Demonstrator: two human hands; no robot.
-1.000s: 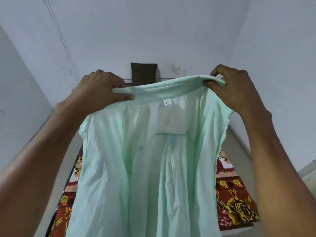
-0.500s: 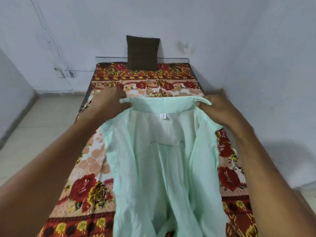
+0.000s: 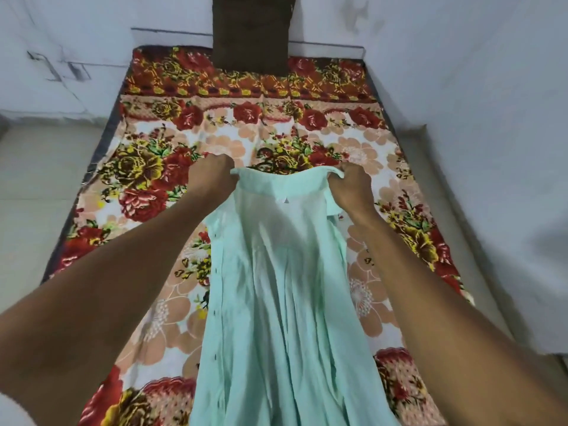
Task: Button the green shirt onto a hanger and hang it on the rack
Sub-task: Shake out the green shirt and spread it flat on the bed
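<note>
Fingers of two hands, left point(image 3: 212, 179) and right point(image 3: 350, 186), grip one green shirt point(image 3: 276, 287) over one bed point(image 3: 147, 155).

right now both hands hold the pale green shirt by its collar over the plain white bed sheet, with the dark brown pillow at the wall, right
Not quite. The bed sheet is not plain white; it is a red, yellow and peach floral print, as the head view shows. The rest holds: the left hand and right hand hold the pale green shirt by its collar, and the dark brown pillow is at the wall.

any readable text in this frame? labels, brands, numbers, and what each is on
None can be read.
Small white tag inside the collar of the green shirt: too small and blurred to read.
Floral bedsheet, dark cushion, walls: no lettering visible.
</note>
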